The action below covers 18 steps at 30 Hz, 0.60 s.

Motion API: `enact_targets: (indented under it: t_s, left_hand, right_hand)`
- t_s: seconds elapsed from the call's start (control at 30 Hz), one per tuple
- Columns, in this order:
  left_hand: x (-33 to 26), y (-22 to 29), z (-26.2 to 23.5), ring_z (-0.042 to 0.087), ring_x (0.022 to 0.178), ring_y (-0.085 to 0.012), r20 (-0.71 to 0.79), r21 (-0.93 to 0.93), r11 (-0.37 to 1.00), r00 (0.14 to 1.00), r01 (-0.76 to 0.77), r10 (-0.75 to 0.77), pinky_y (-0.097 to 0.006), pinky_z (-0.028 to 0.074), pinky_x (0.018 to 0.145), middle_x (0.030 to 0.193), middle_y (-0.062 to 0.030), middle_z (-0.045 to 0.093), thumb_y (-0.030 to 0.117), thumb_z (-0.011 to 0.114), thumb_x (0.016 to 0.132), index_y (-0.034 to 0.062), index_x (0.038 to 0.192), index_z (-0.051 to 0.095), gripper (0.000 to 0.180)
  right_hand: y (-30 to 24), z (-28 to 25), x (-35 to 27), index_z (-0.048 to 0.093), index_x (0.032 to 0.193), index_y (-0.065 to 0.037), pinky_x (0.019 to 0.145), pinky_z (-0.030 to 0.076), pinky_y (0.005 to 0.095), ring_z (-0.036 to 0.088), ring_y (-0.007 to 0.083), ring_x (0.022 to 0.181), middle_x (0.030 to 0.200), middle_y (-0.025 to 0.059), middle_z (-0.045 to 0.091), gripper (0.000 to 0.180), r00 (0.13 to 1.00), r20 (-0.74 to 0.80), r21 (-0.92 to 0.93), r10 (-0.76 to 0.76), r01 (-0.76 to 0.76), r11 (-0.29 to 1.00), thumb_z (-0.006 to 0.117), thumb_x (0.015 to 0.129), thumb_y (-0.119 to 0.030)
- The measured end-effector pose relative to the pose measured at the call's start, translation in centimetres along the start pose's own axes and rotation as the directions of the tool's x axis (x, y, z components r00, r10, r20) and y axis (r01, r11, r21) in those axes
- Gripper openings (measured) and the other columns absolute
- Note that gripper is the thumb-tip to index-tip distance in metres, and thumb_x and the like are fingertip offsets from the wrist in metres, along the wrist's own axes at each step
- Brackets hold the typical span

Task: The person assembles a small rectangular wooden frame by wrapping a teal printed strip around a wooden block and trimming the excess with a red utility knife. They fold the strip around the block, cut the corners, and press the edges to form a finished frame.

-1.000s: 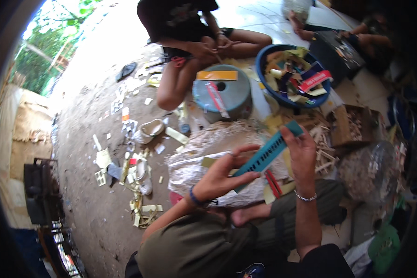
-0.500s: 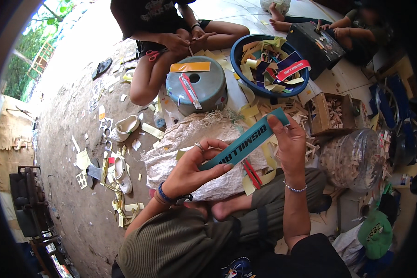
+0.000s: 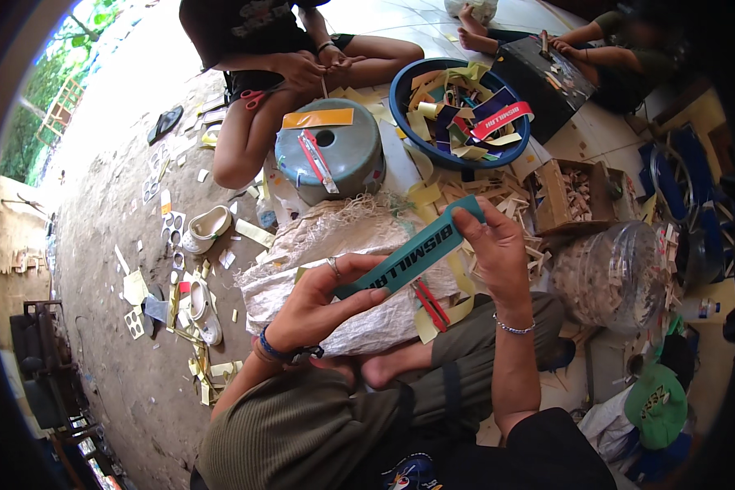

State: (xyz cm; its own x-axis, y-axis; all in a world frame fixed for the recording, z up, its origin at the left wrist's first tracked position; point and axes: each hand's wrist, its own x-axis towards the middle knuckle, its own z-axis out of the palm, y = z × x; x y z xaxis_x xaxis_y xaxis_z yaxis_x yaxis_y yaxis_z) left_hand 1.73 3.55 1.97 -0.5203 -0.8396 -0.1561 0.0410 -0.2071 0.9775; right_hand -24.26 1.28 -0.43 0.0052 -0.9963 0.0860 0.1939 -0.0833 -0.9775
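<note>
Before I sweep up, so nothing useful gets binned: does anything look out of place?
Yes: two pale clogs lie apart among paper scraps on the ground, left of the white sack: odd, since a pair usually sits together. The held teal strip shows no visible damage.

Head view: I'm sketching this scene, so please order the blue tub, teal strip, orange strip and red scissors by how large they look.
1. Blue tub
2. Teal strip
3. Orange strip
4. Red scissors

Nearness to the camera may enlarge the teal strip.
</note>
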Motion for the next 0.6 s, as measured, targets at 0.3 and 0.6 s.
enact_targets:
  t_s: [0.3,0.6]
  left_hand:
    - [-0.1,0.3,-0.1,0.06,0.109,-0.009,0.021,-0.002,1.0,1.0,0.008,-0.008,-0.028,0.05,0.096,0.116,-0.0032,0.067,0.0,0.071,0.093,0.0002,0.129,0.061,0.038]
    - [-0.5,1.3,-0.3,0.062,0.113,-0.0136,0.144,-0.138,0.989,0.989,0.044,-0.024,-0.03,0.049,0.101,0.124,-0.0099,0.068,-0.001,0.072,0.091,-0.0058,0.138,0.053,0.052]
  right_hand:
    - [-0.2,0.1,-0.2,0.071,0.109,-0.001,0.09,0.051,0.0263,0.066,0.0106,0.097,0.106,0.0063,0.073,0.022,0.99,0.065,0.128,0.121,-0.129,0.983,0.066,0.1,-0.02]
    - [1.8,-0.5,-0.8,0.068,0.113,-0.007,0.082,0.053,0.0229,0.068,0.0076,0.089,0.1,0.0004,0.072,0.018,0.926,0.091,0.553,0.366,-0.353,0.755,0.068,0.098,-0.017]
